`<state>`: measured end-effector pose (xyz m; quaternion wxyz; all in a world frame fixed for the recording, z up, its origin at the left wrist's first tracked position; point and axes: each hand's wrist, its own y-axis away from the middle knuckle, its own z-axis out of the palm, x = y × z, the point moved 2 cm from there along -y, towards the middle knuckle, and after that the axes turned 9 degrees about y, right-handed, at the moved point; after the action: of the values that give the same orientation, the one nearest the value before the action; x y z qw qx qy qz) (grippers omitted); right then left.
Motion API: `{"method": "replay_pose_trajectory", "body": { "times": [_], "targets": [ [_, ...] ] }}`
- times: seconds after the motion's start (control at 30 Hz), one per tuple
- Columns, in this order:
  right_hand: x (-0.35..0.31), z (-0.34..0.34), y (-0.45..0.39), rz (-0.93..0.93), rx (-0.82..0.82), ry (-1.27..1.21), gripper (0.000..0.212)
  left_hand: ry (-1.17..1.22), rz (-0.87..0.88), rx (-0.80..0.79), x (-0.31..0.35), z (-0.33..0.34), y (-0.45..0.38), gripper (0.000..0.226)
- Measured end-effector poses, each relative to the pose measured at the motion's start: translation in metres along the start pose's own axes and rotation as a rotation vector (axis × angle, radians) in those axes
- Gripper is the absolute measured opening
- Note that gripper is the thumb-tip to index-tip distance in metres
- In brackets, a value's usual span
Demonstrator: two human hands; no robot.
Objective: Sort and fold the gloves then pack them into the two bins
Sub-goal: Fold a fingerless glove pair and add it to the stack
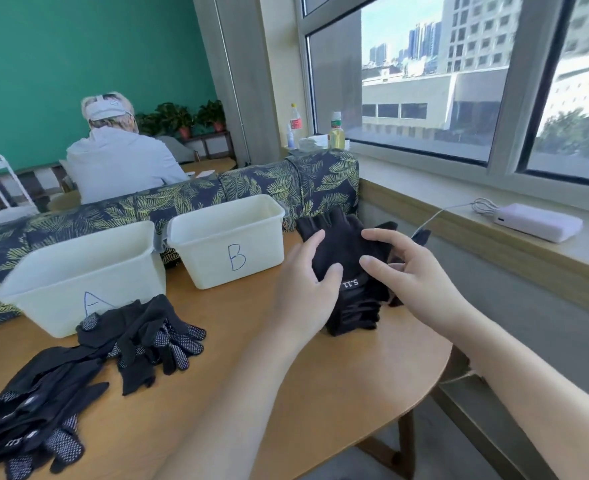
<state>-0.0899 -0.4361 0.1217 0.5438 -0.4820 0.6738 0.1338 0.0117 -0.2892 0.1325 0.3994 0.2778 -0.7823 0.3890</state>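
The fingerless glove (338, 244) lies on top of a small stack of black gloves (355, 313) at the far right part of the wooden table (286, 393), just right of bin B (229, 237); its long axis runs away from the person, the short cut-off fingers pointing toward the sofa back and the window corner, the cuff with the white lettering toward the person; the lettering reads upside down from here, which agrees with that heading.

The left hand (307, 289) rests against the glove's left edge, thumb laid on the cuff and fingers reaching up along the side, curled lightly onto the fabric; the right hand (410, 275) comes in from the right, thumb and forefinger bent toward the cuff, touching or nearly touching it; whether it truly pinches the cloth cannot be told, since dark fabric hides the fingertips' contact. Both hands are equally near, one on each side of the long axis; a fold, by my judgement, would go across that axis, fingers end brought to cuff.

Bin A (78, 271) stands to the left of bin B, both appearing empty; a loose pile of dotted full-finger gloves (78, 375) sprawls in front of bin A, well apart from the hands.
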Motion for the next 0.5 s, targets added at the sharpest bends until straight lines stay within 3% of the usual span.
{"method": "replay_pose_trajectory", "body": {
  "times": [0.17,0.3,0.5],
  "targets": [
    [0.009,-0.029,-0.036,0.028,0.009,0.041,0.031,-0.054,0.015,-0.030,0.013,0.020,-0.042,0.058],
    [0.023,-0.032,-0.065,0.056,-0.021,0.124,0.028,-0.006,-0.100,-0.059,0.004,0.030,-0.065,0.068],
    [0.052,-0.021,-0.094,0.112,-0.036,0.275,0.033,0.096,-0.247,-0.019,-0.021,0.040,-0.085,0.062]
  ]
}}
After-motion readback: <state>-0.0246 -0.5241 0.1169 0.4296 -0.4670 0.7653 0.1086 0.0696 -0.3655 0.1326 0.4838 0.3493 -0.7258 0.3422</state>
